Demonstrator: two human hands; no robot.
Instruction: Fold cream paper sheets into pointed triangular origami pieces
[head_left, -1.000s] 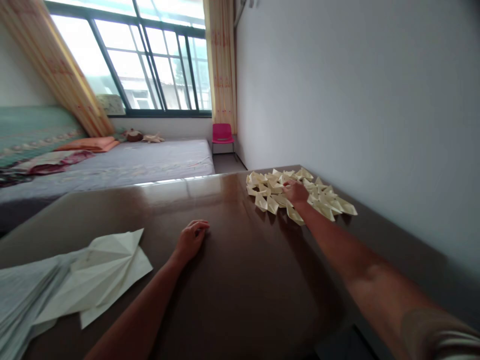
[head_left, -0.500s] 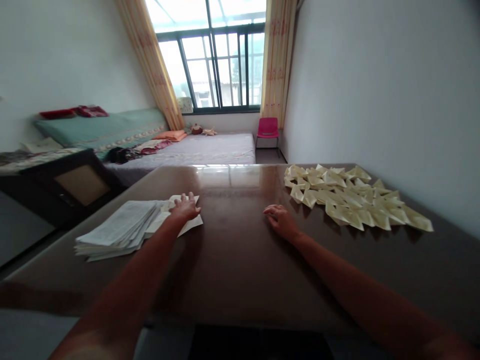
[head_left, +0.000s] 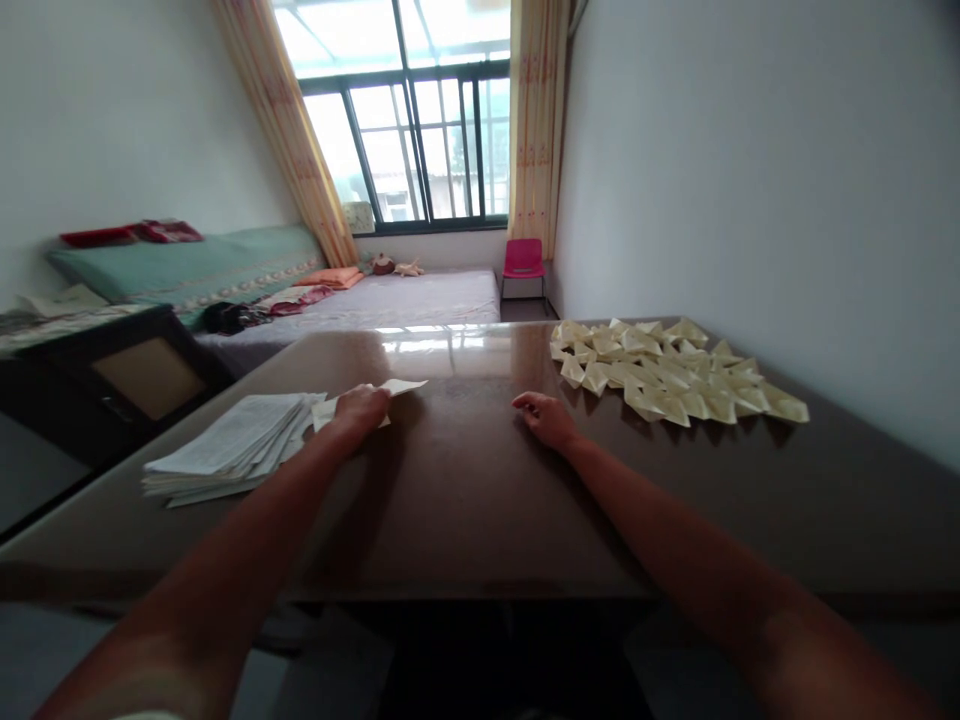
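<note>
My left hand (head_left: 363, 408) is closed on a cream sheet of paper (head_left: 407, 386), whose far corner sticks out to the right past the fingers. More pale paper (head_left: 322, 412) shows on the wrist side, partly hidden by that hand. Just left of it, a stack of printed sheets (head_left: 234, 440) lies on the table. My right hand (head_left: 547, 420) rests near the middle of the tabletop with its fingers loosely bent and a little apart, holding nothing. Beyond it to the right, several folded cream paper pieces (head_left: 667, 375) lie in overlapping rows.
The glossy brown table (head_left: 457, 500) reflects the window. A white wall (head_left: 750, 180) runs along its right side. Farther back are a bed (head_left: 435, 295), a pink chair (head_left: 523, 260) and a dark cabinet (head_left: 142, 380) at the left.
My left hand has gone from spread flat over the paper to gripping a sheet, which is now lifted at its right end. My right hand's fingers have curled slightly. The view has shifted a little.
</note>
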